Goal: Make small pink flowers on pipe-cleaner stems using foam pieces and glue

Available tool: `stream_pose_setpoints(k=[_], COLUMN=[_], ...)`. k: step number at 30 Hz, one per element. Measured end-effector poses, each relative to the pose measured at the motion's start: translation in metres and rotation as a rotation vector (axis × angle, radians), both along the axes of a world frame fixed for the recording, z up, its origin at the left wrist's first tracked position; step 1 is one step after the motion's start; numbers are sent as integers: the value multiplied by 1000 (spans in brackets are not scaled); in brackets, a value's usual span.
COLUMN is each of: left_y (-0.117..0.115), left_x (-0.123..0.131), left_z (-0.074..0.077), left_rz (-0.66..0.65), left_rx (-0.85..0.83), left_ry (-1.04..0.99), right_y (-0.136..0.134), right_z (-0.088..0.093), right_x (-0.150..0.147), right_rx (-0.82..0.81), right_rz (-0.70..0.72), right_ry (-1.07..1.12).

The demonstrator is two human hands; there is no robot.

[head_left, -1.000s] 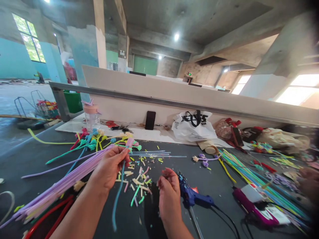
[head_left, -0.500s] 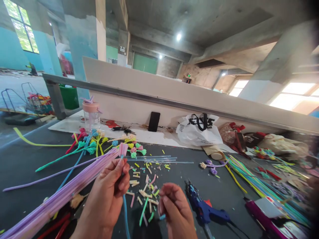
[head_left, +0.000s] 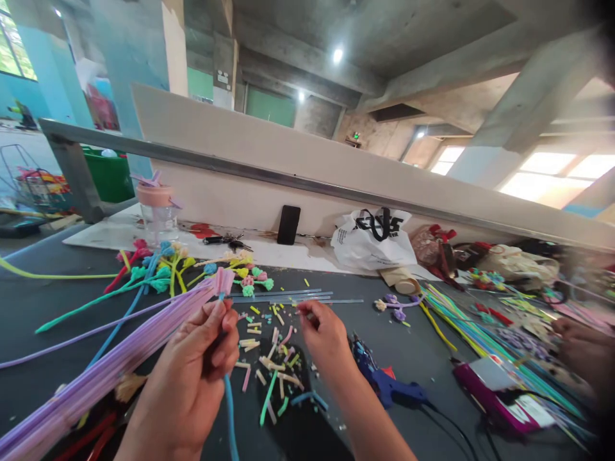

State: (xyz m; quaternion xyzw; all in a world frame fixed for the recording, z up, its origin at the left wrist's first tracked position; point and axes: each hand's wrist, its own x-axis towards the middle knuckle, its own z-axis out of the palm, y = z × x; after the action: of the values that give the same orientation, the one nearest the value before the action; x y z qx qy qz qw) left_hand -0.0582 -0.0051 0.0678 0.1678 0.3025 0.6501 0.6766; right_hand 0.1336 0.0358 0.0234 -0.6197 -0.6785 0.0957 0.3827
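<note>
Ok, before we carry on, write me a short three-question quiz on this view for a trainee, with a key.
1. What is the left hand holding?
A) a set of keys
B) a blue stem topped by a pink tuft
C) a drawstring pouch

2. True or false: the blue glue gun lies to the right of the right hand.

3. What dark, upright object stands between the pink-lidded clear container and the white bag?

Key:
1. B
2. True
3. The phone
</note>
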Motion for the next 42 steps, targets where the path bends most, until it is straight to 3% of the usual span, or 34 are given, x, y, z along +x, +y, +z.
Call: stream_pose_setpoints(k=[5, 12, 21, 27, 36, 42], left_y=[3, 4, 6, 3, 7, 8], left_x=[3, 7, 22, 31, 24, 23], left_z=[-4, -6, -21, -28, -27, -28], left_rz=[12, -33, -309, -417, -342, -376], left_rx=[-38, -38, -58, -18, -3, -26], left_ry=[36, 109, 28, 77, 123, 78], right_y=[-7, -6, 4, 6, 11, 8], right_z=[-17, -26, -36, -43, -52, -44], right_x=[11, 12, -1, -5, 0, 1], right_rx=[-120, -226, -206, -174, -187, -180], right_rz=[63, 147, 136, 97, 102, 114], right_ry=[-100, -204, -264, -291, -272, -187])
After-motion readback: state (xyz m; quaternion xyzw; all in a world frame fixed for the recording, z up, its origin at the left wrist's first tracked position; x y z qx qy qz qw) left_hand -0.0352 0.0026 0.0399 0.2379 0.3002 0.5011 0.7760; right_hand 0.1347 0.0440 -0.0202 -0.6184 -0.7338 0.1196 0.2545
